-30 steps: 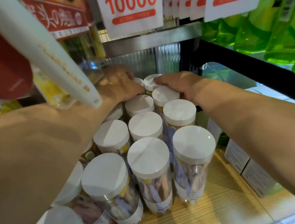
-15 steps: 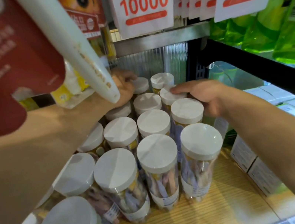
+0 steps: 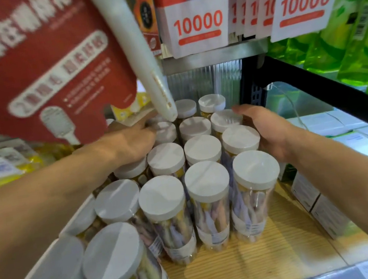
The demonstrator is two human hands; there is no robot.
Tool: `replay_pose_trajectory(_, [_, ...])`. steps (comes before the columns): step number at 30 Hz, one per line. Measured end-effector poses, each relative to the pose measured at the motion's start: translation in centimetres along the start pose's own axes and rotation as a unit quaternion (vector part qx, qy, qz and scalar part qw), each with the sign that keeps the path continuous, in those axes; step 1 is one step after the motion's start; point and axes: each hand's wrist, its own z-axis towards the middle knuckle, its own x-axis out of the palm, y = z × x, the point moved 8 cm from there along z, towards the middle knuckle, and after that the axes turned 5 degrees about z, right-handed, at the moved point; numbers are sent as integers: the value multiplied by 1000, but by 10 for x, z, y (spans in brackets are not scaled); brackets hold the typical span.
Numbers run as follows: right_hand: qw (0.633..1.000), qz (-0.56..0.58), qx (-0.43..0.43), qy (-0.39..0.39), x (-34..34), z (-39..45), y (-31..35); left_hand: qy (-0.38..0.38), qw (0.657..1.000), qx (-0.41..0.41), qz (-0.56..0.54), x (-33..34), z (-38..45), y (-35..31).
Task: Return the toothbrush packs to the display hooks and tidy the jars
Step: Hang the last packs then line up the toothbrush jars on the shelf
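Observation:
Several clear jars with white lids (image 3: 202, 149) stand in rows on a wooden shelf (image 3: 259, 263). My left hand (image 3: 133, 143) lies flat on the lids at the left side of the block, fingers stretched toward the back jars. My right hand (image 3: 266, 129) presses its palm and straight fingers against the right side of the rows, beside a jar (image 3: 240, 139) in the right column. Toothbrush packs (image 3: 195, 10) marked 10000 hang from hooks above the shelf. Neither hand holds a pack.
A large red hanging pack (image 3: 39, 66) with a white tube-shaped edge (image 3: 134, 50) dangles close in front at the upper left. Green bottles (image 3: 356, 37) fill the right, behind a black frame (image 3: 321, 92). White boxes (image 3: 320, 204) sit right of the jars.
Both hands have drawn back toward me from the rear jars to the middle rows. The view has shifted lower and nearer, so the red pack looms larger.

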Motion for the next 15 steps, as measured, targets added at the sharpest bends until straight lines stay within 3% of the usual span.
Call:
replay_pose_trajectory(7, [991, 133, -4, 19, 7, -31, -15, -65, 997, -28, -8, -32, -59, 25])
replay_pose_trajectory(11, [990, 139, -2, 3, 5, -46, -24, -118, 990, -54, -48, -47, -100, 50])
replay_pose_trajectory(15, [992, 128, 12, -5, 6, -62, -34, -140, 990, 19, -11, -49, -138, 51])
